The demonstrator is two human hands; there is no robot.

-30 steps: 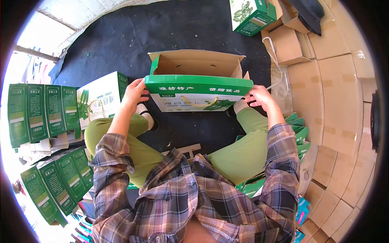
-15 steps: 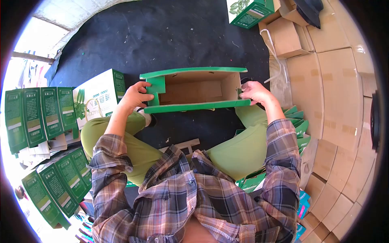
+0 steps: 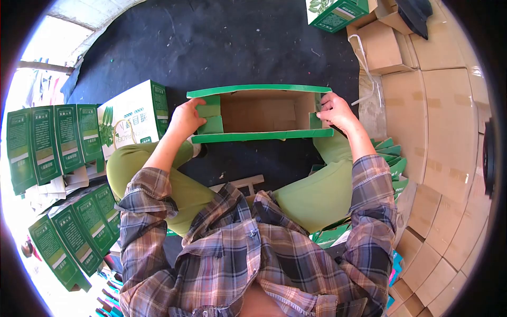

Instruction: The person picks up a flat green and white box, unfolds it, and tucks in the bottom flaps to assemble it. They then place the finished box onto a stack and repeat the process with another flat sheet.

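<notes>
A green cardboard box (image 3: 264, 135) stands open-topped between my knees, its plain brown inside showing. At its left end my left hand (image 3: 186, 119) is closed on the edge, with fingers over the short green flaps (image 3: 212, 123). My right hand (image 3: 337, 112) grips the opposite end, its thumb and fingers bent over the small flap (image 3: 315, 120) there. The long green edges run along the far and near sides. Parts of the fingertips are hidden behind the end panels.
Finished-looking green and white boxes (image 3: 129, 119) stand in rows at left. Another green box (image 3: 338, 15) sits at the far right beside an open brown carton (image 3: 380, 47). Brown cartons (image 3: 446, 127) are stacked along the right. Folded green cardboard (image 3: 388, 156) lies by my right knee.
The short flaps at the box's left end have turned inward and now lie more level. My right fingers have bent further over the right-end flap. The view has shifted slightly.
</notes>
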